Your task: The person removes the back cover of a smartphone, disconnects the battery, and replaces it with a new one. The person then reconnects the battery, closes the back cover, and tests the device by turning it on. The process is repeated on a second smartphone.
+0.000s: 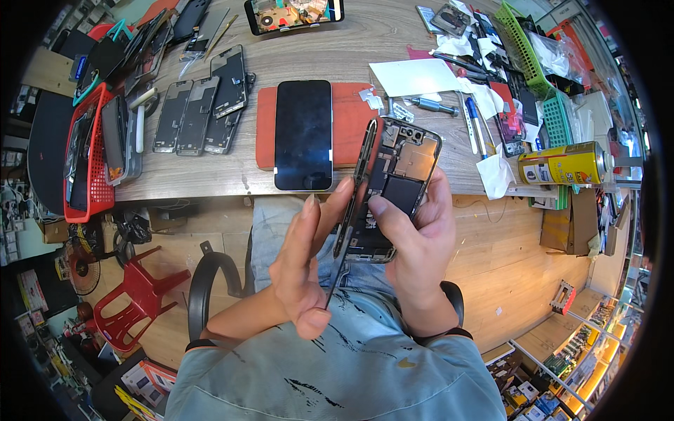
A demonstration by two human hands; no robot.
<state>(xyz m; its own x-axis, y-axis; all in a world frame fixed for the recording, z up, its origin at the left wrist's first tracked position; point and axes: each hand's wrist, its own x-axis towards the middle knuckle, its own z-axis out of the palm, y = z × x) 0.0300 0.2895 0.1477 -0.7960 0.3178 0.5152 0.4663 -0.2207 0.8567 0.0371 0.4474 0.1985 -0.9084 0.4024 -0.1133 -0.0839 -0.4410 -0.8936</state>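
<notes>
My right hand (421, 245) grips an opened smartphone (404, 186) upright over my lap, just off the table's front edge. Its thumb presses on the inside near the dark battery, and its fingers wrap the right side. The phone's screen panel (354, 189) stands swung out along the left side, seen almost edge-on. Against that panel rests my left hand (298, 263), fingers stretched up along it and thumb at its lower end, where a thin dark strip shows. Beyond them, a whole phone (303, 133) with a black face lies on a red-orange mat (346, 105).
Several loose phone screens (186, 116) lie at left beside a red basket (91, 154). At right are a screwdriver (437, 106), white card (414, 76), pens (477, 119), yellow spray can (562, 165) and green baskets (523, 45). Another phone (295, 17) stands lit at the back. A red chair (137, 302) is at lower left.
</notes>
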